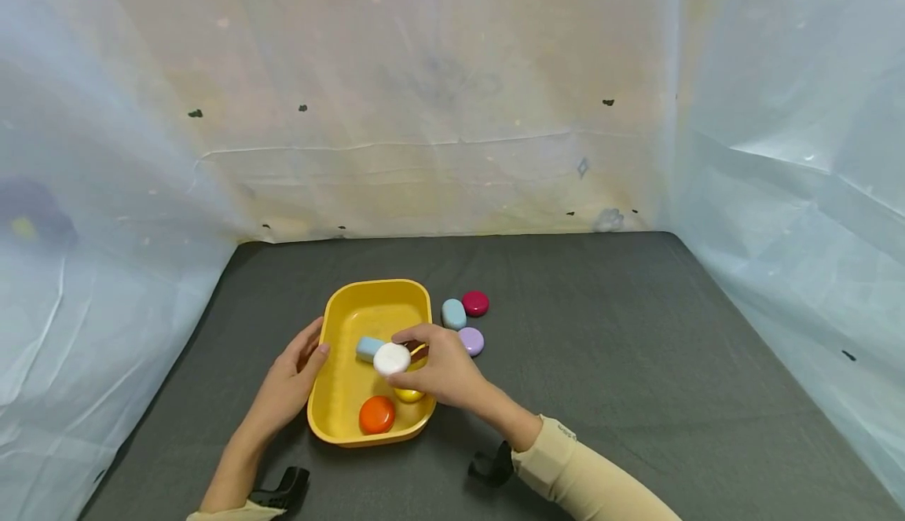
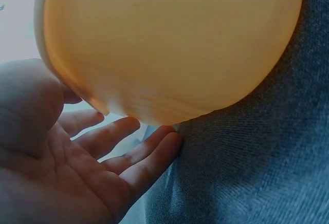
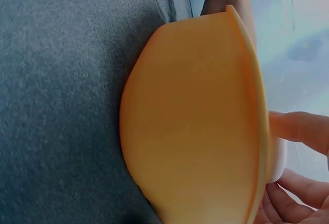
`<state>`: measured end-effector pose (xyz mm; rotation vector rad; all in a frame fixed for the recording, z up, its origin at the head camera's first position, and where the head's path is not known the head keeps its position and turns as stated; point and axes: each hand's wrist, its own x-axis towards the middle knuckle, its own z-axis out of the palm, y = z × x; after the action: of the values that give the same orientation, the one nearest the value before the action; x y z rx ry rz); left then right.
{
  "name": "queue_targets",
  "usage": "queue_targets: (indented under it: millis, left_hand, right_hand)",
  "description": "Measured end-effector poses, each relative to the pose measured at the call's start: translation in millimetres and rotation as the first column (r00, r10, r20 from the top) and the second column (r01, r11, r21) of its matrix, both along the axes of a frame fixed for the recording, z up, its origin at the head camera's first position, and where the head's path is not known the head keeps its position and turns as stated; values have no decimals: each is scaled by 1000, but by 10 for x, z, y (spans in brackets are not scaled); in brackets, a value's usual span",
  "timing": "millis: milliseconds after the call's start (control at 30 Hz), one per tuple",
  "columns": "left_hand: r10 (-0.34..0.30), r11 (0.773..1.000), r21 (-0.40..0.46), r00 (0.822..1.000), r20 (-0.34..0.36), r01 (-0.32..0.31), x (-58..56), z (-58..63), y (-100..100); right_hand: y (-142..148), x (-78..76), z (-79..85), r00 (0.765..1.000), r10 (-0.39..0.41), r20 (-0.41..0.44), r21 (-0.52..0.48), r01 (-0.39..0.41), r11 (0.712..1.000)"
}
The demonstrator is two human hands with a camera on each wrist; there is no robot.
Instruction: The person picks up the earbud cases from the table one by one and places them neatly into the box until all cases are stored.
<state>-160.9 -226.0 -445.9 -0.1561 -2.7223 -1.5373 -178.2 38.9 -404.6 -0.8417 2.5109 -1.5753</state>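
Observation:
My right hand (image 1: 441, 368) reaches over the right rim of a yellow tray (image 1: 382, 289), pinching a smooth white rounded piece (image 1: 392, 359) between thumb and fingers. The right wrist view shows part of this white piece (image 3: 278, 160) beyond the rim. My left hand (image 1: 286, 387) is at the tray's left side, thumb at the rim and fairly straight fingers (image 2: 149, 162) against the outer wall. Inside the tray are a light blue piece (image 1: 368, 348), an orange round piece (image 1: 377, 414) and a yellow piece (image 1: 409, 396). A brown piece (image 1: 417, 348) is partly hidden by my right hand.
Just right of the tray lie a light blue piece (image 1: 454, 313), a crimson piece (image 1: 476, 302) and a lilac piece (image 1: 471, 340). The dark grey cloth-covered table (image 1: 601, 348) meets pale patterned sheets (image 1: 424, 112) at the back and sides.

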Motion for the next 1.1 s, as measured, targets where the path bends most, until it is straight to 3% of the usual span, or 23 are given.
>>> queue_targets:
  millis: [233, 433, 733, 900, 1100]
  left_hand:
    - [12, 1000, -7, 1000, 3, -12, -7, -29, 8]
    - [8, 1000, 7, 1000, 11, -8, -2, -31, 9]
    - [19, 1000, -5, 999, 28, -19, -8, -16, 4]
    - [21, 1000, -5, 999, 29, -21, -7, -12, 7]
    - [23, 1000, 0, 999, 32, -23, -12, -2, 17]
  right_hand:
    - [15, 11, 9, 997, -28, -72, 145, 38, 989]
    - [136, 28, 39, 990, -110, -85, 44, 114, 993]
    - [384, -9, 71, 965, -261, -40, -83, 257, 963]
    - [516, 12, 51, 949, -317, 7, -27, 317, 948]
    - [636, 46, -43, 932, -363, 4, 1, 363, 932]
